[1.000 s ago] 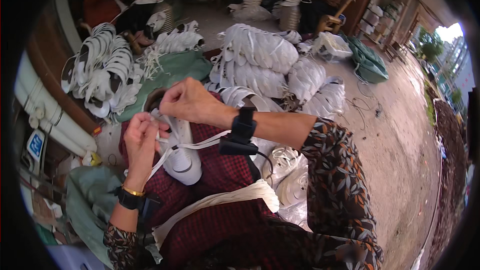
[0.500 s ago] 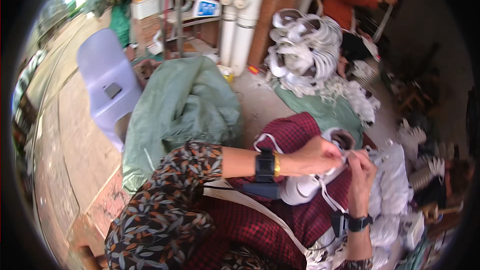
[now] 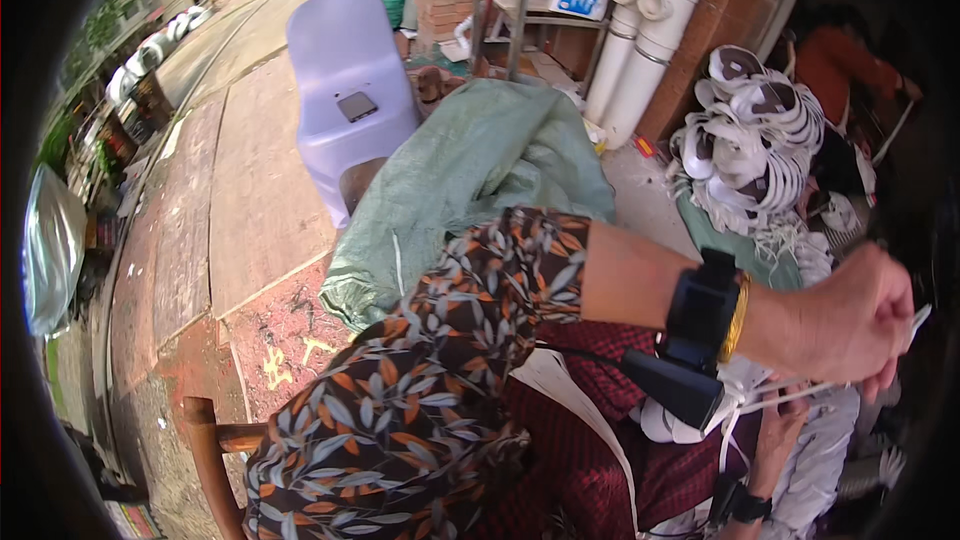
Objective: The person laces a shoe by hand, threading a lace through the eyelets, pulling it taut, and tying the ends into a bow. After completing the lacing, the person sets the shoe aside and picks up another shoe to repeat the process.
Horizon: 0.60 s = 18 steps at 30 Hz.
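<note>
My left hand [image 3: 858,325] is raised at the right, its fist closed on a thin white strap [image 3: 800,395] that it pulls taut. On that wrist are a black device [image 3: 697,330] and a gold bangle. The strap runs down to a white shoe piece [image 3: 680,425] lying on my red-checked lap. My right hand [image 3: 778,437], with a black wristband, steadies that piece from below and is partly hidden by it.
A lilac plastic chair [image 3: 345,90] with a phone [image 3: 356,105] on its seat stands at the back left. Beside it lies a green tarp [image 3: 470,175]. A heap of white shoe pieces [image 3: 750,145], white pipes [image 3: 650,20] and a person in orange [image 3: 850,65] are at the right.
The view has swung to the left, toward the paved ground. My left hand has drawn the strap up and out to the right, away from the white piece.
</note>
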Motion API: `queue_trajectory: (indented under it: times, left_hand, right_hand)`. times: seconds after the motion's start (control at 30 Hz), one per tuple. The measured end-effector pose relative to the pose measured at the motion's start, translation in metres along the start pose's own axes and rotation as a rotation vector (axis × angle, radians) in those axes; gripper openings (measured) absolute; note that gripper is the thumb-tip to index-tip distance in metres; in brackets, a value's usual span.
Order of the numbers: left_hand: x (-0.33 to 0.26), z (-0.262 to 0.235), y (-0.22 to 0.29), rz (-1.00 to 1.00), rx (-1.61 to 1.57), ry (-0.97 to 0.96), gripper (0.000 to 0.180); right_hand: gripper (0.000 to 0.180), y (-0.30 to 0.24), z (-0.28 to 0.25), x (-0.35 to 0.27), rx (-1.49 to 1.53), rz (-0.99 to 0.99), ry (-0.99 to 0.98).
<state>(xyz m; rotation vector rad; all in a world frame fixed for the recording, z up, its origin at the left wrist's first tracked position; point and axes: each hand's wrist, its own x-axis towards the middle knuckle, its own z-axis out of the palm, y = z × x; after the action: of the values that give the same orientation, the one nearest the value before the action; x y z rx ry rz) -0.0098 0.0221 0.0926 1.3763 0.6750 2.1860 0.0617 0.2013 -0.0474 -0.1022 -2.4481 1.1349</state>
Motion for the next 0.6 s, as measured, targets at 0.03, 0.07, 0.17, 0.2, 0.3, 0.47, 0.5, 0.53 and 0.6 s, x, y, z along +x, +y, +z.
queue_trajectory:
  times: [0.03,0.07,0.17,0.2,0.3,0.47,0.5,0.53,0.6]
  left_hand:
    - [0.014,-0.002,0.030,0.013,0.049,0.043,0.015]
    - [0.041,-0.007,0.030,0.114,-0.024,-0.035,0.016]
    - [0.062,-0.073,0.094,0.198,0.336,-0.244,0.038]
    - [0.061,-0.077,0.081,0.026,0.328,-0.219,0.031]
    - [0.041,-0.071,0.029,-0.207,0.659,-0.136,0.029]
    - [0.011,-0.076,-0.046,-0.559,0.521,-0.196,0.025]
    - [0.003,-0.077,-0.060,-0.612,0.486,-0.179,0.024]
    - [-0.003,-0.074,-0.070,-0.652,0.488,-0.178,0.023]
    - [-0.011,-0.070,-0.082,-0.703,0.491,-0.168,0.023]
  right_hand:
    - [0.020,0.026,-0.048,-0.056,-0.034,0.112,-0.002]
    - [0.014,0.007,-0.039,-0.061,-0.129,0.052,0.097]
    - [0.017,-0.031,-0.010,-0.049,-0.268,-0.194,0.073]
    - [0.018,-0.030,-0.012,-0.055,-0.267,-0.098,0.087]
    - [0.019,-0.031,-0.025,-0.058,-0.265,-0.032,0.061]
    - [0.029,-0.045,-0.034,-0.058,-0.320,-0.123,-0.079]
    - [0.029,-0.044,-0.034,-0.057,-0.314,-0.134,-0.085]
    - [0.029,-0.043,-0.033,-0.059,-0.383,-0.203,-0.119]
    - [0.028,-0.042,-0.028,-0.058,-0.503,-0.351,-0.177]
